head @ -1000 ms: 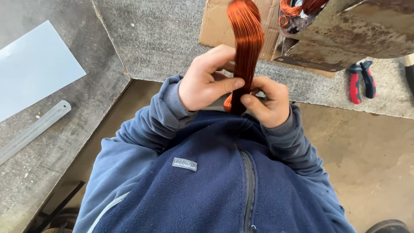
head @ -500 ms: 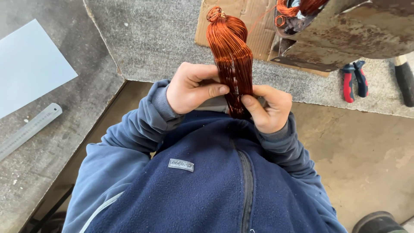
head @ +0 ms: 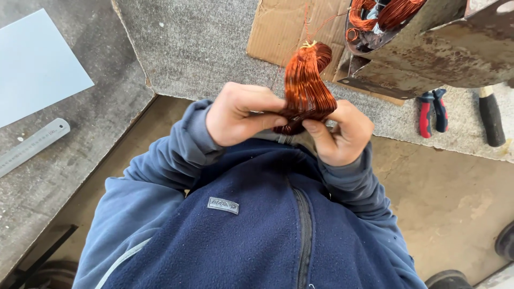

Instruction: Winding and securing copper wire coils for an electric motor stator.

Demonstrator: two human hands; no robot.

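A bundle of orange copper wire [head: 306,85] stands upright between my hands, close to my chest, with a small yellow tie at its top. My left hand [head: 242,113] pinches the bundle's lower end from the left. My right hand [head: 342,131] grips the same lower end from the right, thumb pressed against the strands. Both sleeves and my front are dark blue fleece.
A rusty metal motor housing [head: 428,48] with copper windings [head: 383,13] sits at the top right on brown cardboard [head: 278,29]. Red-handled pliers [head: 432,109] and a dark tool handle [head: 491,120] lie on the grey mat. A steel ruler [head: 32,145] and pale sheet [head: 35,64] lie left.
The copper wire bundle looks shorter and its top has come lower in the view. My hands have stayed clamped on its lower end and moved slightly apart.
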